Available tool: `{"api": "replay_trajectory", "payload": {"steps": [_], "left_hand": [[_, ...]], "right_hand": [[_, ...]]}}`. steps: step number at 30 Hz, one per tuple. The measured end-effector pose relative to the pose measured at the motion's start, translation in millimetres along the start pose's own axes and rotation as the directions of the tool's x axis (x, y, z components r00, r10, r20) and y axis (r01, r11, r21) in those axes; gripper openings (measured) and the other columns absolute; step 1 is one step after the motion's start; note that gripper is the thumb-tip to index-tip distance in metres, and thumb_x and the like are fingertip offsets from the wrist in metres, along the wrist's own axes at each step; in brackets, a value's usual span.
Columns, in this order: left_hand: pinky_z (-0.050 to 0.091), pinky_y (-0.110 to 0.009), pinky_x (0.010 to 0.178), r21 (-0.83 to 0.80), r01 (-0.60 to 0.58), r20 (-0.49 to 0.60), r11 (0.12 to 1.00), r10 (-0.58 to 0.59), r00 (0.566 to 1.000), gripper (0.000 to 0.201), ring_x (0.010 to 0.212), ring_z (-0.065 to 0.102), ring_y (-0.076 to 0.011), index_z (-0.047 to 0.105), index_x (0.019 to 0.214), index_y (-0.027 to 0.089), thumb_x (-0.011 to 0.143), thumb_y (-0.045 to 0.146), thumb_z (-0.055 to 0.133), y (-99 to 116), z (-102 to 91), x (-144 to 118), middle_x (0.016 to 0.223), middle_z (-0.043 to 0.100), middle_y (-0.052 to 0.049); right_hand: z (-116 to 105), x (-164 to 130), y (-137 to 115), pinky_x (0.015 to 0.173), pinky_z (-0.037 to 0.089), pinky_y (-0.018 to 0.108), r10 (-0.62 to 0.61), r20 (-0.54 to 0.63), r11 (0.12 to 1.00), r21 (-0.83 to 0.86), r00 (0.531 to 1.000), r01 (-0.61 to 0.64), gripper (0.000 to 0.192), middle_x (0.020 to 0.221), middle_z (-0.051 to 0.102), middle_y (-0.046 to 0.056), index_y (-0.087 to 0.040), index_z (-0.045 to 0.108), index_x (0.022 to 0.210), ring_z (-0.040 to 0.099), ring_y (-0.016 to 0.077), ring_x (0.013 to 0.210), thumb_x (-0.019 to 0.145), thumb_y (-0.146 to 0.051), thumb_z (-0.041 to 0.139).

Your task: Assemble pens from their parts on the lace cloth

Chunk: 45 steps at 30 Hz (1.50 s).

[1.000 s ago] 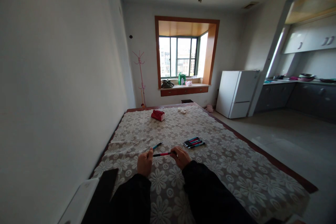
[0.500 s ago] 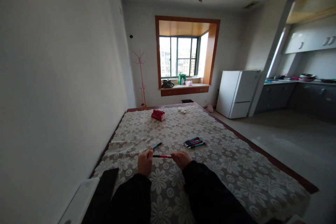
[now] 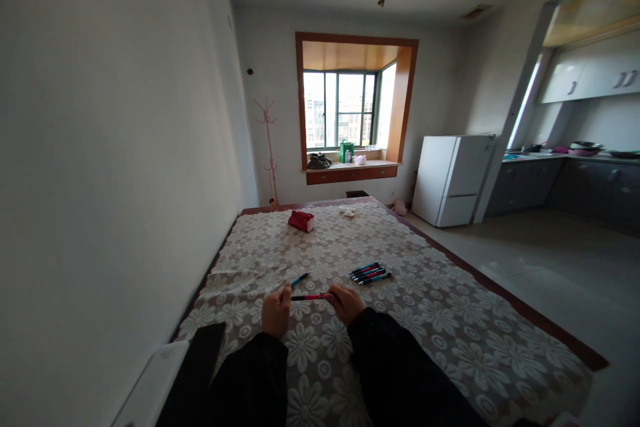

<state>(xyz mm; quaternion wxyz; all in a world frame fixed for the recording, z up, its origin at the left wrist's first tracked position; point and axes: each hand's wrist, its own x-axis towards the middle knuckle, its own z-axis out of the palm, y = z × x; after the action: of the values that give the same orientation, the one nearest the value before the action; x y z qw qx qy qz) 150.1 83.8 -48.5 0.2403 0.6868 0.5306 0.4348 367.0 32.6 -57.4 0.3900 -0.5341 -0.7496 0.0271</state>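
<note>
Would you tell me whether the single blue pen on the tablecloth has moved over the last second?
No; the blue pen lies left of the pen bundle, as before.

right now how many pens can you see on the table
6, as far as I can tell. One red pen is held between the left hand and right hand, one blue pen lies alone just beyond, and about four sit bunched to the right; that bunch may hide more.
</note>
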Motion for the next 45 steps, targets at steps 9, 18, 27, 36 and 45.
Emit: {"api": "replay_trajectory", "payload": {"steps": [9, 18, 27, 36, 45], "left_hand": [[0.019, -0.025, 0.052, 0.035, -0.001, 0.002, 0.999, 0.001, 1.0, 0.05, 0.049, 0.03, -0.0096, 0.031, 0.048, 0.018, 0.087, 0.05, 0.036, 4, -2.2, 0, 0.045, 0.028, 0.005], [0.021, -0.024, 0.052, 0.01, -0.004, -0.01, 1.0, 0.004, 1.0, 0.049, 0.049, 0.03, -0.0099, 0.033, 0.047, 0.018, 0.085, 0.049, 0.038, 2, -1.2, 0, 0.045, 0.029, 0.004], [0.021, -0.025, 0.051, -0.034, 0.05, -0.072, 0.998, -0.053, 0.996, 0.052, 0.05, 0.031, -0.0101, 0.035, 0.047, 0.018, 0.085, 0.053, 0.037, 9, -6.1, 1, 0.046, 0.029, 0.004], [0.022, -0.025, 0.05, -0.031, 0.013, -0.055, 0.999, -0.014, 0.998, 0.051, 0.049, 0.032, -0.0111, 0.036, 0.047, 0.019, 0.086, 0.052, 0.036, 5, -3.3, 2, 0.045, 0.032, 0.003], [0.022, -0.025, 0.05, -0.16, 0.007, 0.006, 0.987, -0.006, 1.0, 0.053, 0.05, 0.025, -0.0094, 0.029, 0.049, 0.02, 0.084, 0.058, 0.037, 7, -1.2, 0, 0.047, 0.023, 0.006]], "right_hand": [[2, 0, 2, 0.061, 0.033, 0.024, 0.009, 0.027, 1.0, -0.009, 1.0, -0.009, 0.049, 0.068, 0.057, 0.003, -0.018, 0.055, 0.072, 0.05, 0.0137, 0.063, 0.096, -0.052, 0.028], [-1, 0, -3, 0.056, 0.03, 0.024, 0.038, 0.105, 0.999, -0.03, 0.994, -0.035, 0.046, 0.057, 0.051, 0.001, -0.018, 0.054, 0.062, 0.044, 0.0124, 0.055, 0.094, -0.046, 0.034], [3, 5, -3, 0.049, 0.035, 0.022, 0.213, 0.05, 0.732, 0.653, 0.976, -0.194, 0.031, 0.059, 0.052, -0.004, -0.019, 0.061, 0.098, 0.045, 0.0093, 0.048, 0.083, -0.046, 0.057], [4, 8, 5, 0.047, 0.04, 0.022, 0.308, 0.277, 0.115, 0.939, 0.91, -0.324, 0.035, 0.07, 0.065, 0.003, -0.016, 0.068, 0.093, 0.057, 0.0113, 0.055, 0.07, -0.041, 0.075], [-11, 5, -10, 0.053, 0.042, 0.026, 0.14, 0.413, -0.052, 0.911, 0.9, -0.41, 0.034, 0.074, 0.07, 0.008, -0.016, 0.065, 0.097, 0.062, 0.0154, 0.057, 0.073, -0.039, 0.071]]}}
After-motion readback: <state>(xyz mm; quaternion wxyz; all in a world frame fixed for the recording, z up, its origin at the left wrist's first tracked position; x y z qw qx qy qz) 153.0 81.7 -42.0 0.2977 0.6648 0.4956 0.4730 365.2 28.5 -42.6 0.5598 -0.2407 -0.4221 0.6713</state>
